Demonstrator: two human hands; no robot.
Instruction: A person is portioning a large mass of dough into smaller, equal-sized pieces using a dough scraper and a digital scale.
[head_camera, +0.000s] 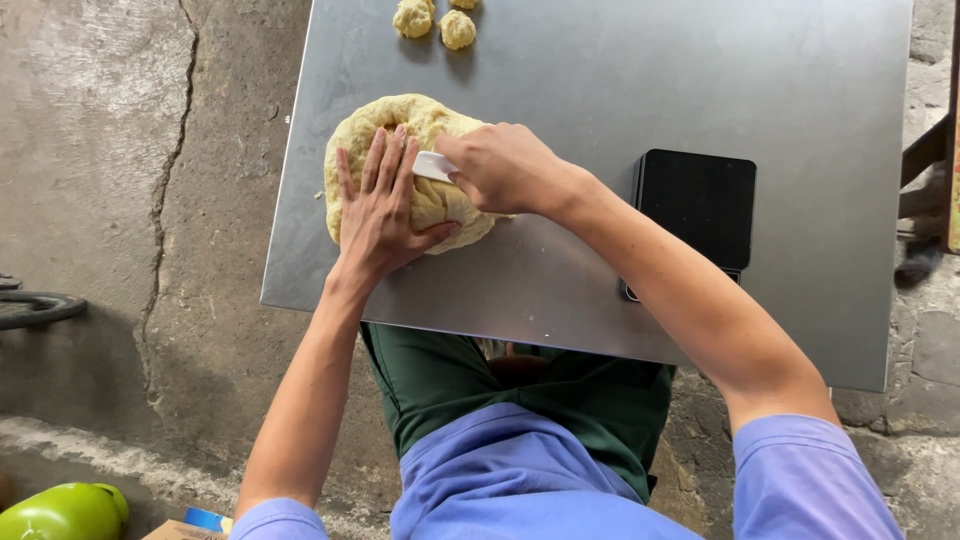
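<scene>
On the grey steel tabletop (600, 90), the left hand (380, 205) lies flat and spread on the large pale-yellow dough mound (385, 125); the right hand (505, 168) grips a white plastic scraper (432, 166) (blade apparently pressed into it).

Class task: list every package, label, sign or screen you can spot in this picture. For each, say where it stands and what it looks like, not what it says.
Scale: on the metal table, right of the dough; flat black square, its screen hidden under the right forearm.
Box: on the floor at the bottom left, beside a green thing; brown cardboard with a blue patch, mostly cut off.
No signs.
</scene>
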